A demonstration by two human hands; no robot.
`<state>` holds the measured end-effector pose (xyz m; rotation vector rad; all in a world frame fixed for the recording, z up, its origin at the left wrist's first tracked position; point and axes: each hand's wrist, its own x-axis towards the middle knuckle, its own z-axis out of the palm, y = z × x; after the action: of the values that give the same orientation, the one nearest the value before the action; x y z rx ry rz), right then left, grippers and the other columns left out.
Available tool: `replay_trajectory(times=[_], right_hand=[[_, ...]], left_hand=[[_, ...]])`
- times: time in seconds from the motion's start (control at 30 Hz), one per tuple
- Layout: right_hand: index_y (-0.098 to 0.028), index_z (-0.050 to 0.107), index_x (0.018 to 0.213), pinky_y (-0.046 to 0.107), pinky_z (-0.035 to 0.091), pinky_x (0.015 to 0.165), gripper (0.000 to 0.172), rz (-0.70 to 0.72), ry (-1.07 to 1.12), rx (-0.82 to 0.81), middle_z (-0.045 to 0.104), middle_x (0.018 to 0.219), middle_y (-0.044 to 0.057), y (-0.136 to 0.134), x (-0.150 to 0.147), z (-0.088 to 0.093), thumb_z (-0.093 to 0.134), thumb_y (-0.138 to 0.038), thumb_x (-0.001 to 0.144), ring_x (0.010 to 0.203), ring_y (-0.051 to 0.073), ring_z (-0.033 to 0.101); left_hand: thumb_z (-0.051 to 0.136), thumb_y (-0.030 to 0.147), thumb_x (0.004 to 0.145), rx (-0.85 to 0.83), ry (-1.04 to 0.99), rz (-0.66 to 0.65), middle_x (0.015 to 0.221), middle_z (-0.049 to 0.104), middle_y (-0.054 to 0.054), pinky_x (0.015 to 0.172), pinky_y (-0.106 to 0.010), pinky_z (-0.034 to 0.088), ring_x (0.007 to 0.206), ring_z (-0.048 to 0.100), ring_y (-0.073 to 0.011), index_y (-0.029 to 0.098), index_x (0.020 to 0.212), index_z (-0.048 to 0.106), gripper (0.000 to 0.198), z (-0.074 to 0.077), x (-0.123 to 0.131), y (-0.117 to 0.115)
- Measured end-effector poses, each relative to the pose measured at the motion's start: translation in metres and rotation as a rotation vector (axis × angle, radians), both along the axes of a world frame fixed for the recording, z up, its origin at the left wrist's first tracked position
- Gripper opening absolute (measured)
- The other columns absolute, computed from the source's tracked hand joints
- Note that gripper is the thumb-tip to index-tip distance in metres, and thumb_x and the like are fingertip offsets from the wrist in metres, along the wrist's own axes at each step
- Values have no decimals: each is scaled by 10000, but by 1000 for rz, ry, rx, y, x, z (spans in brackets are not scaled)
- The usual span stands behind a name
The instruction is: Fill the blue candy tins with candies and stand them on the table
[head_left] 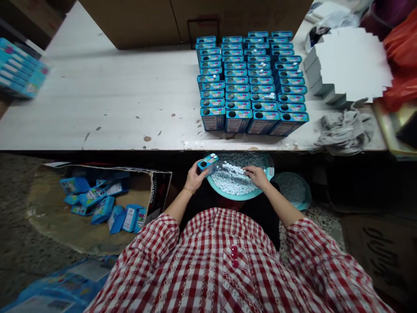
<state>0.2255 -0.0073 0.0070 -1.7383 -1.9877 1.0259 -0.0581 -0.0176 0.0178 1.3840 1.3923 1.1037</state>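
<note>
The left hand (194, 177) is closed around a small blue candy box (207, 163), held tilted over the left rim of a teal bowl (269, 170) of white candies (232, 178) on the person's lap. The right hand (257, 175) rests palm-down in the candies, fingers loosely curled; whether it grips any cannot be told. Rows of matching boxes (250, 82) stand on the tabletop (97, 100) beyond.

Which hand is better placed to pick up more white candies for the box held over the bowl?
Probably right. The right hand rests on the white candies in the teal bowl, free to gather them. The left hand is occupied, gripping the small blue box over the bowl's edge.
</note>
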Motion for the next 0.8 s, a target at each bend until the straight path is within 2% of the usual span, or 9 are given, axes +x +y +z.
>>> replay_trajectory(times=[0.1,0.2,0.33,0.47,0.63,0.8], right_hand=[[-178,694,920,259,468,709,254,15,140,36,678,869,46,2,12,32,488,-187,771,779,151,608],[-195,699,931,254,456,724,255,74,79,58,678,866,38,7,13,70,497,-204,776,797,155,605],[-253,702,931,256,428,769,265,198,-235,22,683,960,19,15,-4,115,489,-190,786,912,176,596],[-273,683,943,269,417,720,318,344,-593,8,670,1004,32,17,-29,152,437,-141,790,923,198,591],[-196,652,957,286,412,666,323,451,-779,42,644,995,98,13,-49,179,377,-109,811,824,204,610],[-165,648,937,272,407,663,309,467,-825,60,631,965,126,11,-57,185,353,-130,852,814,190,606]], left_hand=[[625,348,720,45,65,-52,1089,610,-103,937,-388,435,996,576,-214,136,1124,516,469,7,7,2],[604,295,737,81,114,-137,1110,605,-99,952,-392,426,1022,571,-216,151,1128,516,426,10,22,4],[576,242,737,134,186,-244,1142,584,-114,962,-392,421,1063,554,-228,146,1144,513,423,8,40,6],[556,206,725,158,231,-289,1175,558,-127,978,-408,407,1109,521,-243,141,1164,506,447,6,47,6],[539,187,723,190,248,-303,1187,550,-115,983,-410,397,1121,506,-235,162,1182,493,461,4,47,7],[546,194,723,192,257,-304,1173,560,-111,974,-412,398,1104,517,-237,166,1173,499,454,4,47,7]])
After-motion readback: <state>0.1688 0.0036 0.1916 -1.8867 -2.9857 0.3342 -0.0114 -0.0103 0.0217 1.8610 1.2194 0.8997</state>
